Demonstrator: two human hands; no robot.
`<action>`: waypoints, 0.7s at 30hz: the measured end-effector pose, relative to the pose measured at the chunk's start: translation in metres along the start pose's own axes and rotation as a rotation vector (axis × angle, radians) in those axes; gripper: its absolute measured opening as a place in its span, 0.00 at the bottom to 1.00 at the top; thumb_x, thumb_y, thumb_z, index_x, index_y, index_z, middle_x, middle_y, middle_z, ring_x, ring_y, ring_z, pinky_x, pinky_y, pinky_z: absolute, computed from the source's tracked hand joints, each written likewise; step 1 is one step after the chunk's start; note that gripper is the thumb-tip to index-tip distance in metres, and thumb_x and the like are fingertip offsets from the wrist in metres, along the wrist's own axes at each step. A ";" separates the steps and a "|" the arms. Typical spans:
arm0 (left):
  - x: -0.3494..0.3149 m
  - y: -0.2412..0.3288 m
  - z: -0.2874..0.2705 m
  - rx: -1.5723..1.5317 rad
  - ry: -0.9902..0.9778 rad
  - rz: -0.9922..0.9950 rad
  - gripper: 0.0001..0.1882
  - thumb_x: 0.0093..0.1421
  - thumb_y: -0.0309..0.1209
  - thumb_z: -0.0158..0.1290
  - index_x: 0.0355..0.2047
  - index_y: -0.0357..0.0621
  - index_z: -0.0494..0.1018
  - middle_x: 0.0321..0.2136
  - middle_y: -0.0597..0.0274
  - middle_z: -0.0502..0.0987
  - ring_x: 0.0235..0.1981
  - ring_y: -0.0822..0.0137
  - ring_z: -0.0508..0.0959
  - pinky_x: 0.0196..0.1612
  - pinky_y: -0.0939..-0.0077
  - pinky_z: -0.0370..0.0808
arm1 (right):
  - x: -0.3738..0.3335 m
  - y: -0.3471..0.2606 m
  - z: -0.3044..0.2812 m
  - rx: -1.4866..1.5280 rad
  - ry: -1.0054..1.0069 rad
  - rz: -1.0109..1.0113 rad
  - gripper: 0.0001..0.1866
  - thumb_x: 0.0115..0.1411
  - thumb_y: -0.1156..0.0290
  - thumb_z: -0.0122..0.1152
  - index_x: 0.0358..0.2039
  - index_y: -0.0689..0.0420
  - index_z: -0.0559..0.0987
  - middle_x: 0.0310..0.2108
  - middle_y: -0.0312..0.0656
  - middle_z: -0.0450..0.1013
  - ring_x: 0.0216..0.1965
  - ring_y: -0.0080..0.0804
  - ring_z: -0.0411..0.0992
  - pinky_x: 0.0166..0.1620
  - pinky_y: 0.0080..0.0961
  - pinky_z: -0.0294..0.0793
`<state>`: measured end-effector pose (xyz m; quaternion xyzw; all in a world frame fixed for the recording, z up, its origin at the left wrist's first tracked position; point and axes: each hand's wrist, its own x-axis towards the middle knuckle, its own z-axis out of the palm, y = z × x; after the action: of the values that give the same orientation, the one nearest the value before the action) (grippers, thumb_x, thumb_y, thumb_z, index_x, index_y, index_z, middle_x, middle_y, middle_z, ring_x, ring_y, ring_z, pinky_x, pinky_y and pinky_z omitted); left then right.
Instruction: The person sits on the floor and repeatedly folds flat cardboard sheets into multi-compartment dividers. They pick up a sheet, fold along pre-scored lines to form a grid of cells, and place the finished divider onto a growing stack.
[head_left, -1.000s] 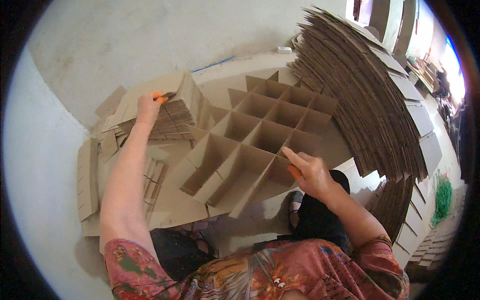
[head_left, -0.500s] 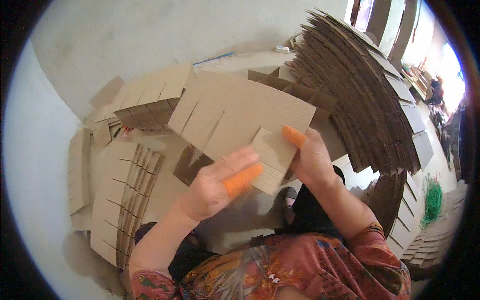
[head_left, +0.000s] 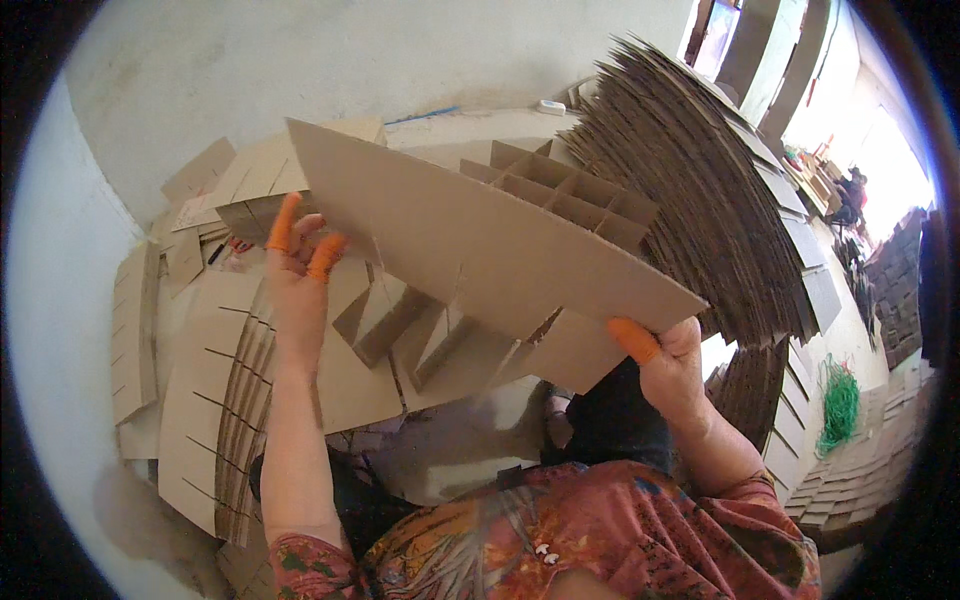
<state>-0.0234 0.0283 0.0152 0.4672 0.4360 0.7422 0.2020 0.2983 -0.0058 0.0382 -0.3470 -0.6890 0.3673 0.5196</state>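
A long slotted cardboard sheet (head_left: pixel 470 240) hangs tilted in front of me, its right end low. My right hand (head_left: pixel 672 365) grips that end, the thumb in an orange finger cover on top. Beside the sheet's left end, my left hand (head_left: pixel 302 262) is raised with its fingers apart, two of them in orange covers; it appears to hold nothing. Below the sheet's lower edge, upright cardboard strips (head_left: pixel 392 325) stand partly hidden by it. Behind the sheet, an assembled cardboard grid divider (head_left: pixel 575 195) shows its square cells.
A tall stack of cardboard sheets (head_left: pixel 700 200) curves along the right. Slotted sheets (head_left: pixel 205 400) lie at left, with a cardboard bundle (head_left: pixel 260 185) behind them. Green twine (head_left: pixel 838 405) lies at far right, and a pale wall (head_left: pixel 300 60) rises behind.
The sheet has turned and its right end has come lower. My left hand has moved away left and up from the sheet's near edge, its fingers opening. My right hand still grips the sheet.
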 end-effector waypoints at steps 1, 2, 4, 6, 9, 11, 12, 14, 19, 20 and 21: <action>0.001 -0.005 -0.003 0.035 -0.033 -0.038 0.19 0.60 0.26 0.52 0.52 0.37 0.68 0.38 0.60 0.75 0.35 0.73 0.75 0.41 0.78 0.74 | -0.001 -0.001 -0.001 -0.046 -0.029 0.007 0.08 0.57 0.77 0.57 0.37 0.62 0.77 0.33 0.39 0.76 0.36 0.26 0.72 0.38 0.23 0.70; 0.005 -0.012 -0.014 0.074 -0.063 -0.071 0.18 0.60 0.27 0.52 0.51 0.37 0.69 0.38 0.60 0.75 0.35 0.73 0.75 0.41 0.78 0.74 | -0.001 -0.004 -0.001 -0.088 -0.062 0.009 0.07 0.56 0.78 0.57 0.37 0.62 0.77 0.33 0.37 0.75 0.35 0.26 0.72 0.39 0.23 0.70; 0.008 -0.026 -0.034 0.142 -0.094 -0.174 0.17 0.59 0.27 0.52 0.49 0.36 0.70 0.38 0.60 0.75 0.36 0.72 0.76 0.42 0.77 0.74 | 0.000 -0.008 0.000 -0.187 -0.122 -0.047 0.07 0.57 0.79 0.57 0.37 0.62 0.77 0.32 0.36 0.75 0.35 0.26 0.72 0.39 0.23 0.70; 0.002 -0.035 -0.041 0.193 -0.114 -0.326 0.16 0.59 0.26 0.52 0.48 0.35 0.70 0.37 0.60 0.76 0.36 0.72 0.76 0.42 0.76 0.74 | 0.002 -0.009 -0.002 -0.310 -0.162 -0.152 0.07 0.57 0.79 0.56 0.37 0.63 0.77 0.33 0.36 0.75 0.35 0.25 0.72 0.39 0.22 0.70; -0.012 -0.034 -0.039 0.124 -0.023 -0.237 0.15 0.59 0.26 0.53 0.46 0.33 0.70 0.36 0.60 0.76 0.36 0.72 0.75 0.42 0.79 0.73 | 0.002 -0.016 -0.001 -0.248 -0.188 -0.098 0.07 0.57 0.79 0.56 0.37 0.64 0.77 0.32 0.37 0.76 0.34 0.22 0.71 0.37 0.22 0.70; -0.009 -0.033 -0.043 0.127 -0.055 -0.260 0.15 0.59 0.26 0.53 0.46 0.33 0.70 0.35 0.60 0.76 0.35 0.72 0.76 0.41 0.79 0.73 | 0.004 -0.010 0.002 -0.180 -0.207 0.062 0.08 0.57 0.79 0.56 0.37 0.64 0.77 0.31 0.38 0.76 0.33 0.22 0.71 0.36 0.22 0.70; -0.007 -0.031 -0.047 0.127 -0.069 -0.270 0.15 0.59 0.26 0.52 0.46 0.33 0.70 0.34 0.59 0.77 0.35 0.71 0.76 0.40 0.79 0.73 | 0.004 -0.004 0.004 -0.146 -0.218 0.140 0.08 0.57 0.79 0.56 0.37 0.64 0.78 0.30 0.39 0.76 0.33 0.22 0.71 0.36 0.22 0.70; -0.009 -0.050 -0.058 0.237 -0.120 -0.368 0.14 0.59 0.26 0.52 0.45 0.33 0.71 0.34 0.59 0.77 0.35 0.71 0.76 0.40 0.79 0.73 | 0.003 0.020 0.009 -0.193 -0.285 0.150 0.08 0.57 0.79 0.56 0.37 0.64 0.78 0.30 0.39 0.77 0.32 0.22 0.70 0.36 0.22 0.70; -0.023 -0.079 -0.055 0.201 -0.170 -0.363 0.14 0.61 0.26 0.50 0.46 0.32 0.71 0.36 0.57 0.78 0.36 0.69 0.77 0.41 0.78 0.73 | -0.020 0.059 0.021 -0.223 -0.234 0.145 0.07 0.57 0.78 0.56 0.36 0.64 0.78 0.29 0.41 0.77 0.30 0.21 0.69 0.34 0.22 0.69; -0.023 -0.078 -0.056 0.200 -0.153 -0.385 0.14 0.61 0.27 0.50 0.46 0.32 0.71 0.37 0.57 0.77 0.37 0.68 0.77 0.41 0.78 0.73 | -0.022 0.065 0.022 -0.219 -0.220 0.103 0.07 0.57 0.76 0.56 0.36 0.64 0.79 0.26 0.42 0.76 0.28 0.21 0.69 0.32 0.23 0.69; -0.023 -0.077 -0.057 0.198 -0.135 -0.407 0.15 0.61 0.27 0.50 0.47 0.32 0.71 0.38 0.57 0.77 0.37 0.68 0.77 0.41 0.77 0.73 | -0.024 0.069 0.023 -0.214 -0.205 0.061 0.07 0.58 0.75 0.56 0.35 0.64 0.79 0.23 0.43 0.75 0.26 0.22 0.69 0.30 0.24 0.69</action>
<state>-0.0700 0.0275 -0.0714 0.4360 0.5774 0.6068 0.3292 0.2881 0.0043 -0.0374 -0.3817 -0.7629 0.3408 0.3950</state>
